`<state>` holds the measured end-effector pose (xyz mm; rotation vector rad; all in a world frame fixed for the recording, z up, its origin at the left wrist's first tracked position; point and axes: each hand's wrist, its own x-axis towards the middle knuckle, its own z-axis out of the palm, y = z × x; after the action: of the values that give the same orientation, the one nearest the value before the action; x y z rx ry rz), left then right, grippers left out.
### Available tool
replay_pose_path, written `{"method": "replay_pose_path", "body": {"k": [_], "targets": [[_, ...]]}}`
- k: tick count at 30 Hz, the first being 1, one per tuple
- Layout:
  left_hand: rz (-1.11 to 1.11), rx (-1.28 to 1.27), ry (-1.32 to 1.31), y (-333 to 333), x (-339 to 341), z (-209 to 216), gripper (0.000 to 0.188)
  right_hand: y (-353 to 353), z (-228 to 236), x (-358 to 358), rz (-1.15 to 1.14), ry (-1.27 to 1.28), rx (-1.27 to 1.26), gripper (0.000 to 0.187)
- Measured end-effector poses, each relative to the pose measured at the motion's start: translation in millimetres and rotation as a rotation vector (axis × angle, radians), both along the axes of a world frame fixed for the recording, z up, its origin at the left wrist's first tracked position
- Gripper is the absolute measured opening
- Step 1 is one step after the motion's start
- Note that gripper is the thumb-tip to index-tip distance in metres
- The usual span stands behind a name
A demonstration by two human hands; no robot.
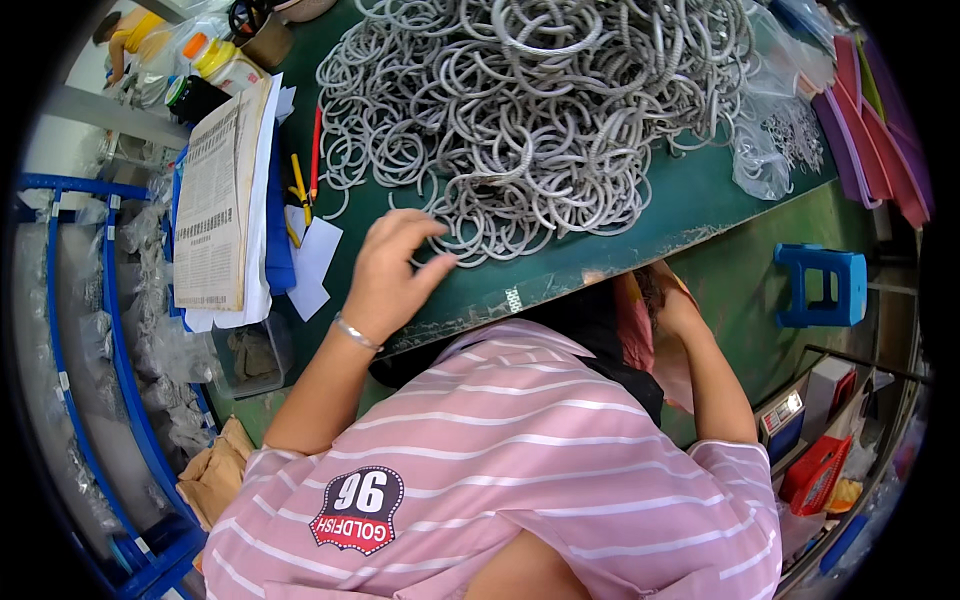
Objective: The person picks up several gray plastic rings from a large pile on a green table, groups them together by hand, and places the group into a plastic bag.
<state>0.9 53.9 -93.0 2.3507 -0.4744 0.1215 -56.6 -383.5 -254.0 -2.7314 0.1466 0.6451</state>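
Note:
A large heap of grey metal rings, like bangles and many with a gap, covers much of the green table. My left hand, a silver bangle on its wrist, is over the table at the heap's near left edge. Its thumb and forefinger are apart, close to the outermost rings, and nothing shows between them. Below the table's front edge, my right hand is beside my lap at a pink and orange bag or cloth. Something dark shows by its fingers, which are mostly hidden, so its grip is unclear.
Left of the heap lie a newspaper on a stack of papers, a red pencil and yellow-handled tools. A clear plastic bag of small parts rests on the right. Blue stool on the floor; blue shelving at left.

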Motion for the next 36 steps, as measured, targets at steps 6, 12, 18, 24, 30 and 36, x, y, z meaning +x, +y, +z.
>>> {"method": "replay_pose_path", "body": {"k": [6, 12, 18, 24, 30, 36], "targets": [[-0.147, 0.216, -0.137, -21, 4, -16, 0.033, 64, 121, 14, 0.108, 0.138, -0.2, 0.019], [-0.237, 0.171, -0.145, -9, 2, 3, 0.023, 153, 190, 25, 0.448, -0.505, 0.431, 0.015], [-0.147, 0.066, -0.091, 4, -12, 18, 0.021, 211, 139, 43, 0.496, -0.741, 0.357, 0.033], [-0.069, -0.106, -0.087, 10, -13, -4, 0.017, 222, 130, 47, 0.382, -0.839, 0.402, 0.024], [0.127, -0.665, 0.465, 17, 1, -5, 0.007, 230, 141, 53, 0.498, -0.933, 0.405, 0.018], [0.089, -1.048, 0.521, 20, 15, -16, 0.013, 229, 151, 58, 0.506, -1.022, 0.436, 0.016]]}}
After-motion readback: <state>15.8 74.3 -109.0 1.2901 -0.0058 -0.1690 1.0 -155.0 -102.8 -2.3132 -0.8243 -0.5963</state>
